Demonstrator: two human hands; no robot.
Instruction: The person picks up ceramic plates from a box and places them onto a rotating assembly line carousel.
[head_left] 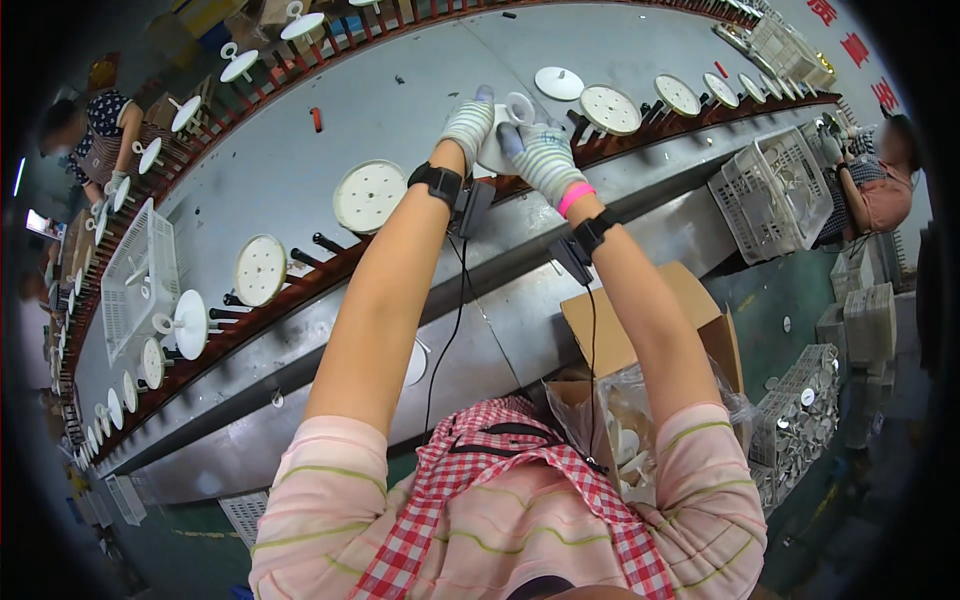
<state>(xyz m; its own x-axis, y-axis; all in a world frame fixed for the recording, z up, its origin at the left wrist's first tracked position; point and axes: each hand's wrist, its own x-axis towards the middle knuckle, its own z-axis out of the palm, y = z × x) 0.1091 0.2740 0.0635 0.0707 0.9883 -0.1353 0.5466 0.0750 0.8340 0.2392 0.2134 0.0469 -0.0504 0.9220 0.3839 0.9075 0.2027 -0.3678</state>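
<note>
Both hands wear striped knit gloves and meet over the near conveyor rail. My left hand (pixel 470 125) grips the left edge of a round white plastic disc (pixel 493 153). My right hand (pixel 545 155) closes on the same disc from the right, its fingers partly hiding it. A white ring (pixel 519 108) stands up from the disc between the hands. Just beyond lies a loose flat white disc (pixel 558 83) on the grey table. On either side, the rail carries round plates with small holes, one left (pixel 369 197) and one right (pixel 610 109).
Dark pegs line the curved rail (pixel 318 266). A white basket (pixel 140 275) stands left, another crate (pixel 770 195) right. An open cardboard box (pixel 640 330) with white parts sits beside me. Co-workers are at the left (pixel 105 135) and right (pixel 880 180). Cables hang from my wrist devices.
</note>
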